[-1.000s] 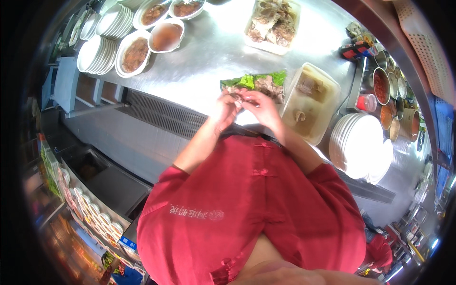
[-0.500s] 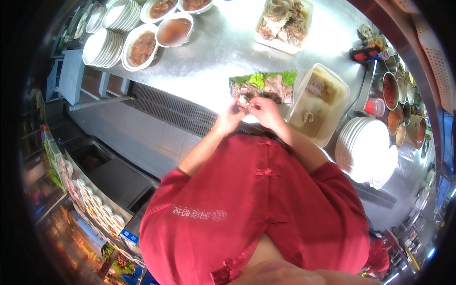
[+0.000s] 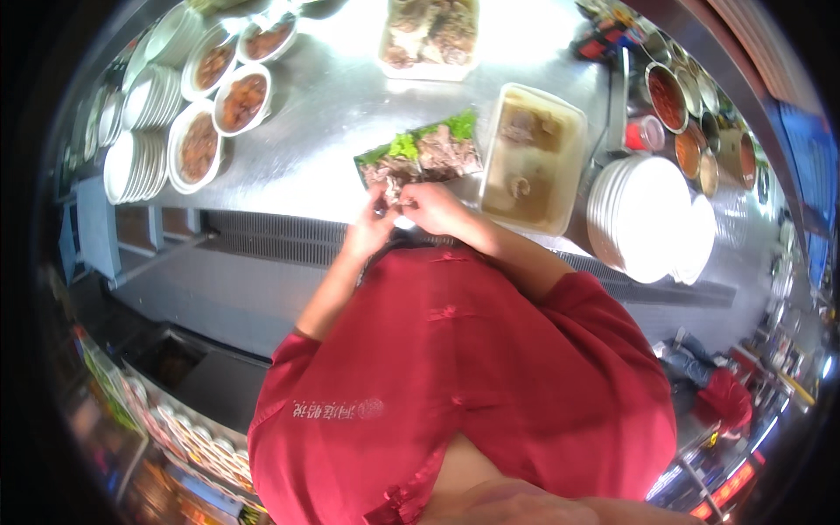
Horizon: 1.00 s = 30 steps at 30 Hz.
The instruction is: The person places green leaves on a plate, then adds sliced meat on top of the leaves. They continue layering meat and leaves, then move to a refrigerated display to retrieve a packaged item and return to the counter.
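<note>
Both of my hands meet at the near edge of the steel counter. My left hand [image 3: 376, 217] and my right hand [image 3: 429, 205] pinch a small pale piece of meat [image 3: 393, 189] between their fingertips. Just beyond them lies a dark tray [image 3: 360, 164], tilted a little. Sliced meat [image 3: 448, 153] fills it in two portions, with green lettuce [image 3: 403, 146] along the far side. My fingers hide part of its near left side. Right of the tray stands a cream plastic tub [image 3: 573, 166] of cloudy brown liquid with some meat pieces in it.
Farther back sits another tub [image 3: 429, 73] heaped with meat. At the left are bowls of brown stew [image 3: 199, 147] and stacked white bowls [image 3: 136, 166]. To the right stand stacked white plates [image 3: 643, 219], a red-lidded jar [image 3: 645, 133] and seasoning pots [image 3: 667, 96]. Another person in red [image 3: 724, 398] is at lower right.
My view has shifted, so the counter things appear farther left and turned a little. Both hands stay together at the tray's near side, still on the piece of meat.
</note>
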### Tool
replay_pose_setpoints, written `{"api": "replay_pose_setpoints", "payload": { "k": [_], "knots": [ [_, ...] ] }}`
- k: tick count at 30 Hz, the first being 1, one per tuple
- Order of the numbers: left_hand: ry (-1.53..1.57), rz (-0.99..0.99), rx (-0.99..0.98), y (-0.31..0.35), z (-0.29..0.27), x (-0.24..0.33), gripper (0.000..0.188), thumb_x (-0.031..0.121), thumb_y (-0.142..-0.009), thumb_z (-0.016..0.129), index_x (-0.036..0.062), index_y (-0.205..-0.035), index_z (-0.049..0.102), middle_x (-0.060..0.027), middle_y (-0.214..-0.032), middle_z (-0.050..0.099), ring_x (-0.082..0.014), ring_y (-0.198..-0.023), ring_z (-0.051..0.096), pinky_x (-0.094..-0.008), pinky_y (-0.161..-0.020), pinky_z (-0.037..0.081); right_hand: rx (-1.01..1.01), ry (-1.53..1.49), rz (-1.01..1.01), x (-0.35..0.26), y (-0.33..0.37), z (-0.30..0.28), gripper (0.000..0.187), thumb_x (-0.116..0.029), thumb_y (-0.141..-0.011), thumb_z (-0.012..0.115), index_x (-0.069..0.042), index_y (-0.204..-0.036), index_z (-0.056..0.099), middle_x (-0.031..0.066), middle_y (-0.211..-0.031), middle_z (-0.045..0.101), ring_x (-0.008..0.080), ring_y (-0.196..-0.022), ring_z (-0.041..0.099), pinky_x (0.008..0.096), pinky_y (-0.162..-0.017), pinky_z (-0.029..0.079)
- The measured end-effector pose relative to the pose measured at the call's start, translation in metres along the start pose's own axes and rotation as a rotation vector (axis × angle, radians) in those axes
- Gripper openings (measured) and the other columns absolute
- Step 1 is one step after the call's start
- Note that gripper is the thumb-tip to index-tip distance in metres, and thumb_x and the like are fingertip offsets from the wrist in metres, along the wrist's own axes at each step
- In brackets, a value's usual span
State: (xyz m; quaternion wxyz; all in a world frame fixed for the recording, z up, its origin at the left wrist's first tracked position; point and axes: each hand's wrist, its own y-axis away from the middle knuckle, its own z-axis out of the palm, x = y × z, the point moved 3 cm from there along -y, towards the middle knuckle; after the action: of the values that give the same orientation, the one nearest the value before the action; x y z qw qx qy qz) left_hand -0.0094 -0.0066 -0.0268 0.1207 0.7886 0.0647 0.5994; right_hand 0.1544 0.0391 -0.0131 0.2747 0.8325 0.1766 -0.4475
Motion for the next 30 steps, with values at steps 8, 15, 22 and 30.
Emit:
{"api": "replay_pose_setpoints", "payload": {
  "k": [8, 15, 22, 30],
  "knots": [
    [-0.086, -0.175, 0.036, -0.01, -0.017, 0.016, 0.017, 0.008, -0.092, 0.067, -0.0019, -0.106, 0.068, -0.0019, -0.082, 0.067, -0.0047, -0.07, 0.058, -0.0232, -0.062, 0.047, 0.224, 0.16, 0.047, 0.019, -0.001, -0.013, 0.018, -0.019, -0.086, 0.069, -0.002, -0.094, 0.067, 0.0179, -0.085, 0.07, 0.0356, -0.08, 0.069, 0.046, -0.071, 0.054],
    [-0.427, 0.157, 0.026, -0.025, -0.03, 0.034, 0.042, 0.008, -0.087, 0.074, -0.0057, -0.125, 0.061, -0.0226, -0.104, 0.071, -0.0324, -0.096, 0.071, -0.0392, -0.082, 0.056, 0.273, 0.072, -0.11, 0.008, -0.002, -0.01, 0.035, -0.019, -0.097, 0.061, 0.001, -0.127, 0.061, 0.0242, -0.105, 0.07, 0.0388, -0.095, 0.069, 0.0437, -0.085, 0.055],
    [-0.5, 0.266, 0.093, -0.038, -0.026, 0.017, 0.017, 0.007, -0.092, 0.068, -0.0009, -0.107, 0.071, -0.0208, -0.096, 0.072, -0.0344, -0.087, 0.071, -0.0384, -0.079, 0.055, 0.156, -0.055, -0.088, 0.007, -0.014, 0.001, 0.026, -0.027, -0.09, 0.067, -0.003, -0.099, 0.059, 0.0181, -0.088, 0.068, 0.0356, -0.08, 0.07, 0.0444, -0.069, 0.054],
    [-0.641, 0.297, 0.121, -0.051, -0.021, 0.025, 0.031, 0.009, -0.081, 0.08, -0.0013, -0.108, 0.066, -0.0185, -0.099, 0.069, -0.0331, -0.083, 0.07, -0.0387, -0.073, 0.056, 0.664, -0.184, 0.076, 0.075, 0.012, -0.101, 0.019, -0.02, -0.099, 0.064, -0.006, -0.11, 0.071, 0.0152, -0.096, 0.074, 0.0263, -0.082, 0.07, 0.0387, -0.073, 0.056]
  ]
}}
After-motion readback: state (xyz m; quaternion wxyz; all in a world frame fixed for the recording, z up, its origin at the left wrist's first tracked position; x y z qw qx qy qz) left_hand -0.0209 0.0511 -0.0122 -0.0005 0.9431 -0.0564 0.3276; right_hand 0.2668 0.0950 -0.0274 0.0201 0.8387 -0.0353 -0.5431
